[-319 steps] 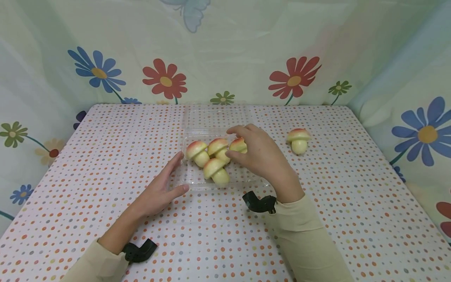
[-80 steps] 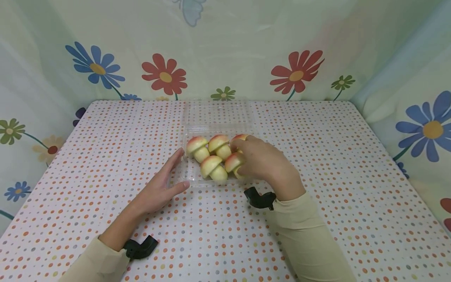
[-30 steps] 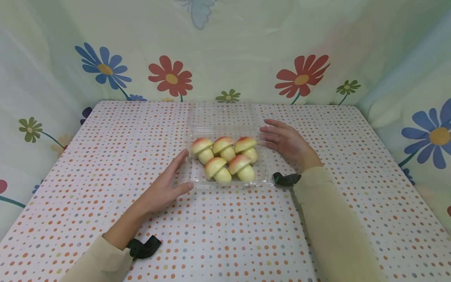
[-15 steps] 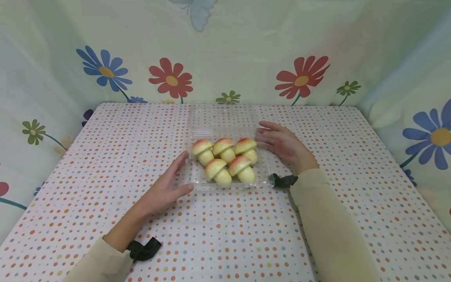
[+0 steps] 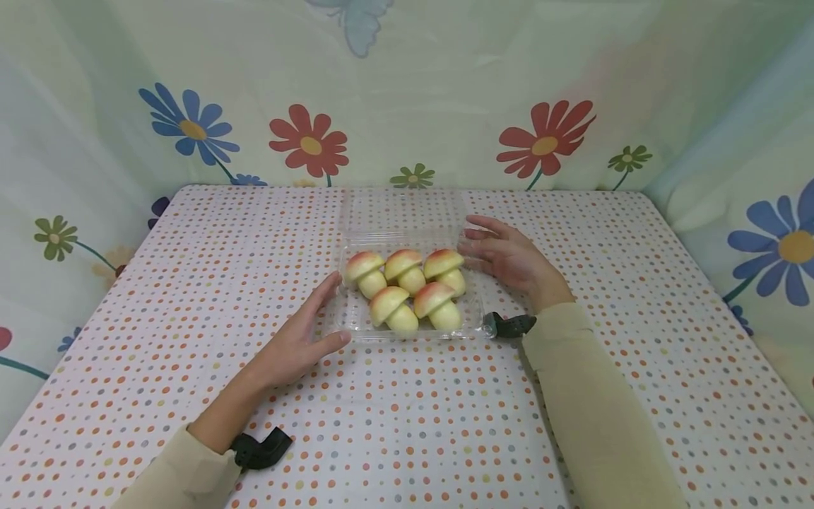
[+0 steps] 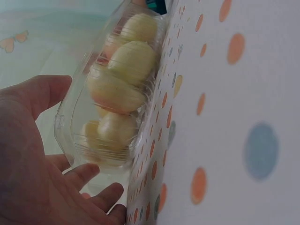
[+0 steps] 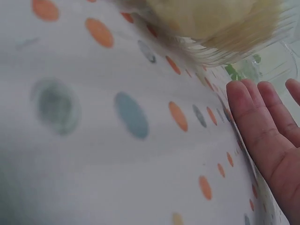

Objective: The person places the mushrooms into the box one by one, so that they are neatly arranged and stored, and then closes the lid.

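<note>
A clear plastic clamshell box [image 5: 473, 311] lies on the table with its lid [image 5: 400, 208] folded back. In it are several pale yellow mushroom-shaped pieces [image 5: 437, 307] with red-tinged caps, in two rows. My left hand [image 5: 294, 350] is at the box's left side, fingers and thumb spread. In the left wrist view its thumb and fingertips come up to the box's rim; whether they press on it I cannot tell. My right hand [image 5: 514, 260] is beside the box's right side, fingers extended. The right wrist view shows a gap between these fingers [image 7: 251, 112] and the box wall.
A white cloth with coloured dots covers the table [image 5: 407, 424]. Behind and at both sides hangs a flower-printed curtain [image 5: 432, 92]. Black wrist cameras [image 5: 261, 449] sit on both forearms.
The loose mushroom piece from the table's right side now lies in the box with the others. My right hand has let go and moved out to the box's right side. The left hand stays.
</note>
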The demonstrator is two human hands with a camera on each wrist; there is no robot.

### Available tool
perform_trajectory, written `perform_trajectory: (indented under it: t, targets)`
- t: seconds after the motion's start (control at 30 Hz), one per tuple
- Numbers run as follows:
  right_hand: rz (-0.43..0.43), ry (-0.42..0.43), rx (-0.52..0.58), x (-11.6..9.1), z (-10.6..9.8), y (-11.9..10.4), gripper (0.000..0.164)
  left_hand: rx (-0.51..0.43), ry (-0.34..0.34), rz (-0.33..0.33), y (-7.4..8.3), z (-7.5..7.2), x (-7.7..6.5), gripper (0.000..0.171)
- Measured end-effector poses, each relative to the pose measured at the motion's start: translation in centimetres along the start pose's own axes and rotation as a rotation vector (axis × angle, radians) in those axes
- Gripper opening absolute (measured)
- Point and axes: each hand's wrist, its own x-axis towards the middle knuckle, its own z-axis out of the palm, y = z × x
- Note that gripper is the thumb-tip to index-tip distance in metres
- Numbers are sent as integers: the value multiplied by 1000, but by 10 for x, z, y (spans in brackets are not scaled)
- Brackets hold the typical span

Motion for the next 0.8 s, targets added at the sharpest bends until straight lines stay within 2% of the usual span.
perform_trajectory:
  t: [0.3, 0.57, 0.8]
  targets:
    - [-14, 47, -31, -1, 0, -3, 69, 9, 5, 5, -1, 0, 0, 89]
    - [-36, 56, -45, -4, 0, -6, 68, 3, 3, -6, 0, 0, 0, 91]
    - [-83, 48, -42, -7, 1, -6, 56, 18, 10, -23, 1, 0, 0, 92]
